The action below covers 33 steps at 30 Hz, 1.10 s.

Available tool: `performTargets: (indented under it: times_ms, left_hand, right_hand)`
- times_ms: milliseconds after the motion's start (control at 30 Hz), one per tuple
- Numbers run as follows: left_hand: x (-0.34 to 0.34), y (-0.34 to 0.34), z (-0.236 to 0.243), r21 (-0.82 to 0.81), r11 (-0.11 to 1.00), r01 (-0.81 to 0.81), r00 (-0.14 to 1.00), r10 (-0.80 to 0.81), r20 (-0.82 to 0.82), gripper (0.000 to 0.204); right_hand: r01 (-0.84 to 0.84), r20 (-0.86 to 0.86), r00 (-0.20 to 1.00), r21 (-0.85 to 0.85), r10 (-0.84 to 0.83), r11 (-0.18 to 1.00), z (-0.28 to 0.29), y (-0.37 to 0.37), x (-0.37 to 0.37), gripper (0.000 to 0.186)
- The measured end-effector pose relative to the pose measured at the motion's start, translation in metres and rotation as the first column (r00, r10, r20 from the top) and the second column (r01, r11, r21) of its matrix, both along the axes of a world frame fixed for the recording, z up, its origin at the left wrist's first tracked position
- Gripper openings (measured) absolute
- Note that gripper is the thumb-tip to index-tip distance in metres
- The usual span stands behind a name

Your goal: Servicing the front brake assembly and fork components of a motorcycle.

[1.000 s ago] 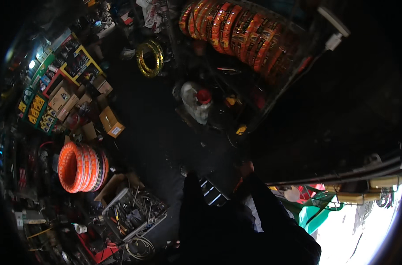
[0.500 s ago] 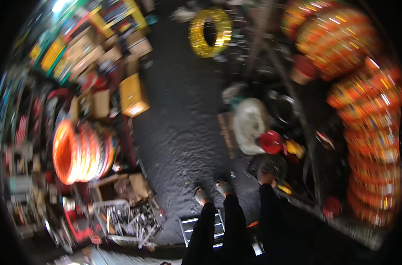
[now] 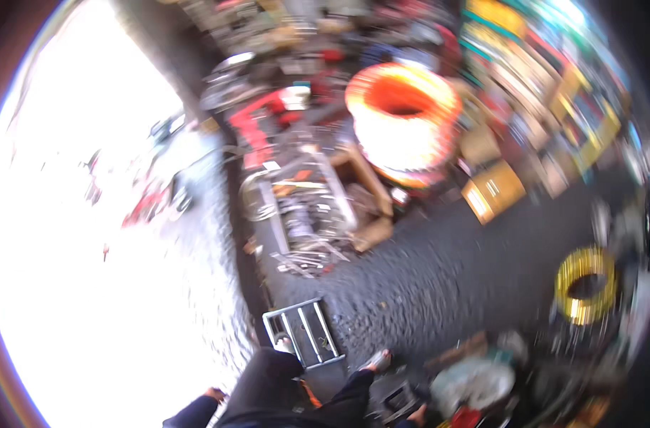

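The picture is blurred by motion. My legs in dark trousers (image 3: pixel 282 389) stand at the bottom middle, with my feet beside a small metal rack (image 3: pixel 307 332) lying on the dark floor. My left hand (image 3: pixel 214 394) shows small at the end of a dark blue sleeve, low by my left leg. My right hand (image 3: pixel 418 412) hangs low at the bottom edge, near a white sack (image 3: pixel 475 381). Neither hand's fingers can be made out, and I see nothing in them.
A stack of orange hose coils (image 3: pixel 403 118) stands at top middle, a pile of metal parts (image 3: pixel 303 214) below it. A cardboard box (image 3: pixel 493 189) and shelves of boxed goods (image 3: pixel 553 93) lie right. A yellow coil (image 3: pixel 585 284) sits at far right. Bright daylight (image 3: pixel 89 250) fills the left.
The view has swung round sharply: the orange coils moved from the left to top middle, the yellow coil to the right, and bright daylight now fills the left side.
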<state>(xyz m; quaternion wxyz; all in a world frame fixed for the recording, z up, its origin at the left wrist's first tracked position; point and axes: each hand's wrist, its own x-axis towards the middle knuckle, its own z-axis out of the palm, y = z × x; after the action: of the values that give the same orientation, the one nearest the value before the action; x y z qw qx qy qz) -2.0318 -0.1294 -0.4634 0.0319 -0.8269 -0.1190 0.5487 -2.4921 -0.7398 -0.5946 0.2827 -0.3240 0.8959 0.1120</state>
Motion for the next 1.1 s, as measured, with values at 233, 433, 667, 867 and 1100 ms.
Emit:
performTargets:
  times_ms: [233, 433, 667, 867, 1100]
  left_hand:
    - [-0.032, -0.042, 0.117, -0.272, 0.92, -0.281, 0.694, 0.391, 0.605, 0.042]
    - [0.035, 0.029, 0.055, -0.231, 0.965, -0.123, 0.9, 0.206, 0.384, 0.048]
    - [0.127, 0.088, -0.01, -0.581, 0.813, 0.021, 0.968, 0.128, 0.214, 0.037]
    - [0.196, 0.122, 0.089, -0.831, 0.554, -0.048, 0.998, -0.008, -0.063, 0.041]
    - [0.36, 0.226, 0.143, -0.561, 0.808, -0.181, 0.931, 0.325, 0.168, 0.039]
  right_hand:
    - [-0.603, 0.151, 0.756, -0.218, 0.637, 0.767, 0.144, -0.128, 0.23, 0.086]
    - [-0.71, 0.233, 0.58, -0.324, 0.78, 0.625, 0.21, -0.048, 0.414, 0.084]
    - [-0.735, 0.328, 0.471, -0.367, 0.819, 0.57, 0.279, 0.134, 0.589, 0.082]
    - [-0.761, 0.175, 0.425, -0.462, 0.888, 0.456, 0.323, 0.219, 0.771, 0.076]
    - [-0.957, 0.102, -0.068, -0.289, 0.992, -0.036, 0.375, 0.439, 1.045, 0.078]
